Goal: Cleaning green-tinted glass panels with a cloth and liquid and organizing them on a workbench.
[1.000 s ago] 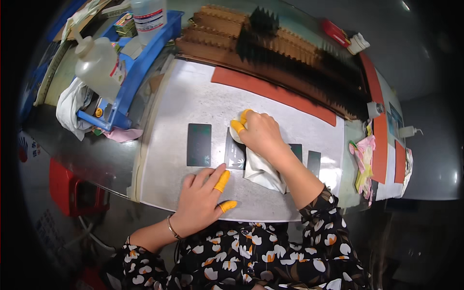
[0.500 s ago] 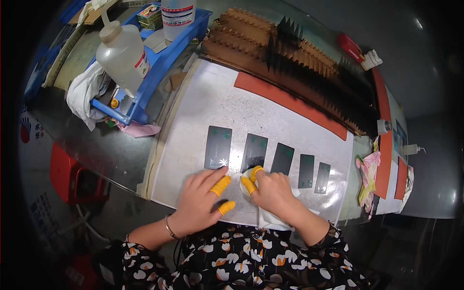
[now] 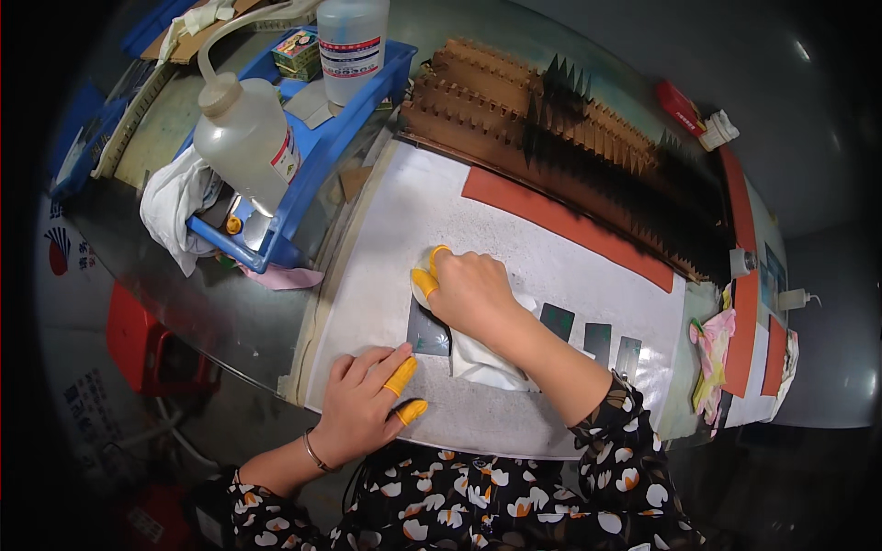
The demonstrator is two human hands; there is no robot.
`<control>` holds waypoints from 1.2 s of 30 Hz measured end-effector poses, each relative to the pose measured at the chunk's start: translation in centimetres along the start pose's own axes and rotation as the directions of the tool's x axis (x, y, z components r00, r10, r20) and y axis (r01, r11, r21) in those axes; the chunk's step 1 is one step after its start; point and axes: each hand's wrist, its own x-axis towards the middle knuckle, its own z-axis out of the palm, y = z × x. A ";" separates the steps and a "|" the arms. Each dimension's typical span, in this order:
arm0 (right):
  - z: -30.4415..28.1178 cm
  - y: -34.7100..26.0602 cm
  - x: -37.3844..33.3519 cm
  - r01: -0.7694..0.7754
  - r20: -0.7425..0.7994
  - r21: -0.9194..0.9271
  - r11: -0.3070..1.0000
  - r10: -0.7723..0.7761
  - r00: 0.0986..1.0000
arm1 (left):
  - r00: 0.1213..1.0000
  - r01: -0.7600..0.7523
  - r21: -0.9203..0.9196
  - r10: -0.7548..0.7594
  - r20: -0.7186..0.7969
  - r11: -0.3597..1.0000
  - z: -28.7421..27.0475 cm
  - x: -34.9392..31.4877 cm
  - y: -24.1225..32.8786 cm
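My right hand, with yellow finger cots on the thumb and a finger, grips a white cloth and presses a wad of it near the upper end of the leftmost dark panel. The loose cloth trails below the hand, beside that panel. A pale leaf print shows at the panel's lower end. My left hand, also in yellow cots, has its fingers spread, with a fingertip at the panel's lower left corner. To the right lie more thin dark panels with green leaf prints; my right hand, forearm and the cloth hide part of the row.
A brown slotted rack holding black panels stands behind the white work sheet, with a red strip before it. At left, a blue tray carries bottles. A pink patterned cloth lies at right.
My right hand has moved left and away from me with the cloth, from the second panel to the leftmost one. My left hand stays near that panel's lower corner. The whole view has shifted slightly.
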 end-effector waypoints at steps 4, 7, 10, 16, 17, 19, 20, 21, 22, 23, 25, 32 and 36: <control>1.0 -0.5 -1.0 0.004 0.024 0.005 1.000 -0.004 1.000 | 1.000 0.003 -0.001 -0.003 0.013 1.000 0.0 0.2 -0.6; 1.2 -1.0 -2.3 0.035 0.015 0.011 0.999 -0.035 0.999 | 1.000 0.008 -0.027 -0.009 -0.003 1.000 0.2 0.1 -1.0; 1.6 -1.3 -3.5 0.092 0.018 0.002 0.996 -0.092 0.996 | 1.000 -0.001 -0.066 -0.001 -0.028 0.998 0.1 -0.2 -1.4; 1.2 -3.2 -5.9 0.120 0.075 0.050 0.991 -0.124 0.989 | 0.962 0.103 -0.259 -0.162 -0.218 0.960 -0.9 -0.8 -1.4; 1.1 -3.4 -6.4 0.123 0.065 0.056 0.991 -0.127 0.990 | 0.964 0.099 -0.248 -0.155 -0.218 0.964 -1.0 -0.8 -1.2; 0.9 -3.7 -7.8 0.121 0.095 0.090 0.989 -0.129 0.987 | 0.954 0.106 -0.261 -0.172 -0.244 0.959 -1.0 -0.8 -0.7; 0.6 -3.7 -8.7 0.115 0.082 0.101 0.988 -0.123 0.989 | 0.958 0.124 -0.264 -0.185 -0.219 0.957 -0.9 -1.2 -0.5; 0.2 -3.5 -9.7 0.139 0.185 0.124 0.982 -0.161 0.969 | 0.964 0.113 -0.254 -0.168 -0.205 0.961 -0.7 -1.3 -0.3; -0.2 -3.0 -10.8 0.157 0.284 0.151 0.976 -0.195 0.939 | 0.945 0.171 -0.332 -0.250 -0.209 0.927 -0.4 -1.3 0.0; -1.0 -2.2 -11.7 0.138 0.259 0.169 0.976 -0.179 0.949 | 0.925 0.222 -0.402 -0.323 -0.203 0.888 -0.6 -0.9 0.3; -3.1 1.2 -13.4 0.134 0.363 0.432 0.892 -0.308 0.879 | 0.916 0.311 -0.443 -0.389 -0.095 0.841 -0.6 0.7 0.7; -8.6 15.0 -27.1 -0.116 0.087 0.967 0.228 0.130 0.988 | 0.990 -0.067 -0.047 0.061 -0.124 0.997 0.8 9.5 7.9; -8.5 22.3 -34.0 0.055 -0.009 0.995 -0.084 0.471 0.882 | 0.946 -0.297 -0.067 0.303 0.119 0.953 6.3 16.9 16.3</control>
